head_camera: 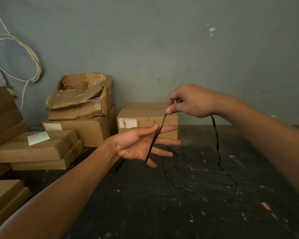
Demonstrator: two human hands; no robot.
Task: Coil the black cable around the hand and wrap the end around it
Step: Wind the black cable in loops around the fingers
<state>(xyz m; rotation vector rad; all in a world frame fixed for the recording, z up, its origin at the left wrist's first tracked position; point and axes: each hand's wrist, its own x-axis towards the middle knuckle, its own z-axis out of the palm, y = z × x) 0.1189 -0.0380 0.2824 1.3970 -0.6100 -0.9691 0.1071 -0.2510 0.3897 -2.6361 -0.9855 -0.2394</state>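
Observation:
My left hand (138, 144) is held out palm up with its fingers spread and pointing right. A thin black cable (216, 142) runs taut across that palm, from under the thumb down to the little-finger edge. Above and to the right, my right hand (190, 102) pinches the cable between thumb and forefinger. From the right hand the cable hangs down to the dark floor (162, 204), where the rest lies in loose loops below my left fingers.
Cardboard boxes (147, 119) are stacked along the grey wall at the left and centre, one of them torn open (83, 95). A white cable coil (16, 57) hangs on the wall at upper left. Paper scraps litter the floor.

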